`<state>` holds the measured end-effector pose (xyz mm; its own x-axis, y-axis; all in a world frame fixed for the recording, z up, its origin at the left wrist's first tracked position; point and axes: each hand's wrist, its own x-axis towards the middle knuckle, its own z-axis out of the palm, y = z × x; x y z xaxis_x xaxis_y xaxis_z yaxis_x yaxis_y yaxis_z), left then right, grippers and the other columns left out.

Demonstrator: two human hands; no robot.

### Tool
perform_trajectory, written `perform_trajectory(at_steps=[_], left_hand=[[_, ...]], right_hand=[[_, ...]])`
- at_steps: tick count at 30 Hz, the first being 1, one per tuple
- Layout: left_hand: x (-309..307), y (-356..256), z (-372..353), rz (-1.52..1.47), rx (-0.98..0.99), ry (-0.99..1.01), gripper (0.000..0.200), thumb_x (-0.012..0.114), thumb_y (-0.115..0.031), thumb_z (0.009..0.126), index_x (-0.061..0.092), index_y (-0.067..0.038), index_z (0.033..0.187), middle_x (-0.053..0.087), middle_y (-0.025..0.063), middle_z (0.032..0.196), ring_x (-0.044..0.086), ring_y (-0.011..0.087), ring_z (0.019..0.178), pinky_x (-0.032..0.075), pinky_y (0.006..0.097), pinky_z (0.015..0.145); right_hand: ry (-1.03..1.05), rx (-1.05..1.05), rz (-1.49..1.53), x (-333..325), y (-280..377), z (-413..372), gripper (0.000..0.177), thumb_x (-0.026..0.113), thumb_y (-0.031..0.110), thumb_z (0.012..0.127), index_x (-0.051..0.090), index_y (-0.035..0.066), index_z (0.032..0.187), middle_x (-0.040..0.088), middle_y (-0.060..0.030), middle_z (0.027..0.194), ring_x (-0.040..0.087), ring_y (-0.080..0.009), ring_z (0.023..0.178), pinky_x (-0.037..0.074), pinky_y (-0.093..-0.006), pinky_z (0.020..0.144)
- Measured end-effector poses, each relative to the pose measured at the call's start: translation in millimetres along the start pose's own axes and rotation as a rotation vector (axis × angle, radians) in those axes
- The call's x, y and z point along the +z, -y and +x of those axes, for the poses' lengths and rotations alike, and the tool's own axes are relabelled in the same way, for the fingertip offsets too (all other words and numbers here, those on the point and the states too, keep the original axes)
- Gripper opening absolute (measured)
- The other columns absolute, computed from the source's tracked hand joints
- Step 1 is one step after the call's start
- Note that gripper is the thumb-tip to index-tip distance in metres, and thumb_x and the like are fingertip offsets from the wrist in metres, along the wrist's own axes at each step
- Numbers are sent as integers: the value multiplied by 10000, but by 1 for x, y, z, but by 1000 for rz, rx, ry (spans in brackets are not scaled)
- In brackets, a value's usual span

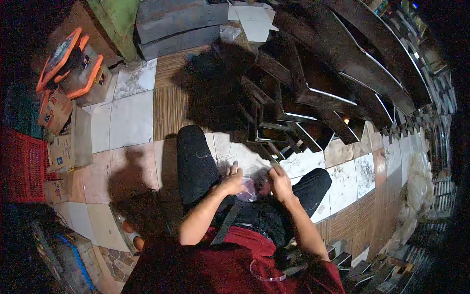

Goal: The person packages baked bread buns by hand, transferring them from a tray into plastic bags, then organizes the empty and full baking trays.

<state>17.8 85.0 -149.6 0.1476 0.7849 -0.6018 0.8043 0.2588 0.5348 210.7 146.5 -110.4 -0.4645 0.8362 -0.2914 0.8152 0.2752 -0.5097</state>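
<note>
Between the person's knees, over the lap, lies a clear plastic bag or container (pixel 249 189) with something pinkish showing in it. My left hand (pixel 232 181) is at its left side, fingers partly bent and somewhat apart; whether it grips the plastic is unclear. To the right, my right hand (pixel 279 182) has its fingers pressed together in a pinch, pointing up toward the dark metal pieces. What it pinches is too small to make out.
Dark metal panels (pixel 333 93) with bright edges are stacked ahead and right. A red crate (pixel 24 164), cardboard boxes (pixel 61 152) and an orange-edged bin (pixel 90 81) stand left. Crumpled plastic (pixel 418 183) lies far right on the tiled floor (pixel 132 117).
</note>
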Motion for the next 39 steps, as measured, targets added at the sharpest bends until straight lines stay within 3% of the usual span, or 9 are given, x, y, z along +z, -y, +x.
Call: perform_trajectory(at_steps=[3,6,14,18,26,29,32,36,39], left_hand=[[-14,0,-3,-564,502,-552,506,727,-265,672,530,-16,1065,386,175,1248,351,327,1186,315,388,974],[-27,0,-19,-567,523,-7,375,694,-243,718,583,-23,1000,569,133,1025,524,255,1007,373,363,916],[-25,-2,-27,-1041,376,-44,125,590,-99,824,562,-22,918,604,55,907,555,119,845,436,249,756],[-44,-11,-44,-1215,565,-99,262,590,-53,813,485,-59,1054,577,56,879,546,115,819,432,254,738],[-110,-61,-115,-7,763,-780,576,585,-147,781,357,-143,1310,603,56,829,522,218,812,382,358,778],[-124,-65,-125,145,819,-801,585,574,-108,770,369,-154,1315,594,15,790,507,194,768,387,338,744],[-133,-62,-139,284,827,-747,529,545,-43,765,427,-132,1273,606,18,843,504,182,796,394,324,746],[-113,-55,-125,-1211,899,-758,605,573,-209,789,303,-124,1323,381,158,1299,447,300,1133,336,399,967],[-111,-38,-117,-1984,913,-52,675,525,-381,822,238,-53,1337,312,183,1342,442,307,1140,364,445,954]], right_hand=[[-214,-546,-402,-12,27,-17,159,536,122,751,588,85,897,571,-197,969,537,-330,977,421,-398,829],[284,-408,-54,-14,30,-31,142,479,98,797,564,48,900,584,-177,885,566,-338,830,455,-389,727],[-26,-320,209,-119,64,-25,245,528,75,847,528,-4,1079,615,-148,765,614,-188,698,473,-302,633],[-104,-426,372,-142,72,-25,603,673,197,744,394,26,1251,523,-204,1145,571,-299,961,436,-333,826],[-48,-484,344,-141,83,-9,854,755,166,666,247,43,1341,417,-134,1206,404,-222,1140,363,-315,906],[430,-317,750,-146,88,-5,570,694,182,734,440,48,1228,497,-102,1095,469,-183,1046,381,-311,895],[120,-631,461,-157,99,-9,192,579,8,706,657,68,871,520,-78,928,496,-180,927,416,-276,762],[-138,-930,554,-170,110,-18,112,579,142,710,668,139,642,484,-145,1147,309,-377,1199,188,-507,991],[-173,-981,543,-170,113,-22,92,617,196,723,682,187,659,464,-148,1199,263,-386,1226,171,-517,999]])
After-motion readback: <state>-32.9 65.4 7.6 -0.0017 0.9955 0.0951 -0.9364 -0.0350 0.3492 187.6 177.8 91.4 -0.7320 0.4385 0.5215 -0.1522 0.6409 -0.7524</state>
